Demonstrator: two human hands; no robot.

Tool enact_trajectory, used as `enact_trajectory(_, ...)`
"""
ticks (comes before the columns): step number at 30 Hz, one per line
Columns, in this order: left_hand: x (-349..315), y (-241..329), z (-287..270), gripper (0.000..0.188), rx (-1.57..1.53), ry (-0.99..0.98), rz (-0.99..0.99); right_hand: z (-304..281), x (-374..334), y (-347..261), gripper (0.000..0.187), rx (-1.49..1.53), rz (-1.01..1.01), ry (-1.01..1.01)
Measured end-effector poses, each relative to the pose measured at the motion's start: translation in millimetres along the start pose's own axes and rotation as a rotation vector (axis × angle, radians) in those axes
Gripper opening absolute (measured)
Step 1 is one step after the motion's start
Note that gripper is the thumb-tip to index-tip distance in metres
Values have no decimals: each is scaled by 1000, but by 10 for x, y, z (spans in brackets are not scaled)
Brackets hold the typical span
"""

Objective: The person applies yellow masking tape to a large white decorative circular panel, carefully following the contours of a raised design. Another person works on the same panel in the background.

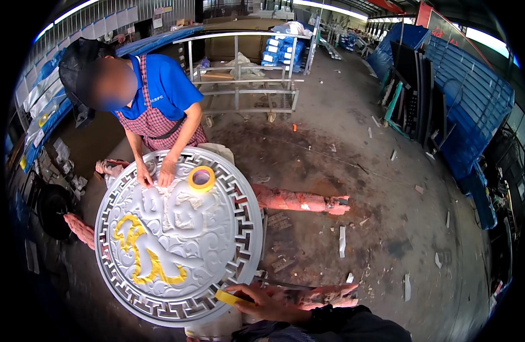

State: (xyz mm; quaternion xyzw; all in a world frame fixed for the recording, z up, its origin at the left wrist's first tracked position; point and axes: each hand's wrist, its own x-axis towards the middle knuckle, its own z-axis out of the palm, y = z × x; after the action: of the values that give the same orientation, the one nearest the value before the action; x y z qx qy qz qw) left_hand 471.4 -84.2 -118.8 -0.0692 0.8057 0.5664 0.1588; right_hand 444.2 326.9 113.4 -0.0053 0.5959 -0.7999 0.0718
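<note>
Presently, right hand (268, 305) curls around yellow ring-shaped tape roll (228, 297) near round silver-grey carved panel (185, 245), left hand unseen; best press tape snugly along raised contours

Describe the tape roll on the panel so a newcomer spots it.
Find the big round silver panel. Near its top, right of the co-worker's hands, lies the yellow roll. Unlike the other yellow tape in the wearer's right hand, it's untouched, round core showing.
</note>
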Motion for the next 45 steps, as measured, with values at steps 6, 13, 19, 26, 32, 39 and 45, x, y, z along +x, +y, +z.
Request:
enact_trajectory(6,-272,63,71,79,792,-274,-280,-232,134,112,52,-117,-129,-18)
enact_trajectory(13,-221,918,-8,42,1086,123,284,-218,221,-209,57,-156,-101,-53)
enact_trajectory(19,51,2752,764,51,299,157,497,-164,388,-462,61,-481,29,-129)
enact_trajectory(26,111,3184,738,59,-23,-67,372,94,636,-316,72,-626,-80,-231)
enact_trajectory(32,72,3027,793,43,-53,143,371,218,744,-274,72,-761,-172,-331)
enact_trajectory(39,-17,2970,821,19,-125,236,393,340,858,-339,65,-818,-187,-392)
enact_trajectory(45,-90,2921,789,12,-189,273,279,349,968,-196,33,-792,-164,-395)
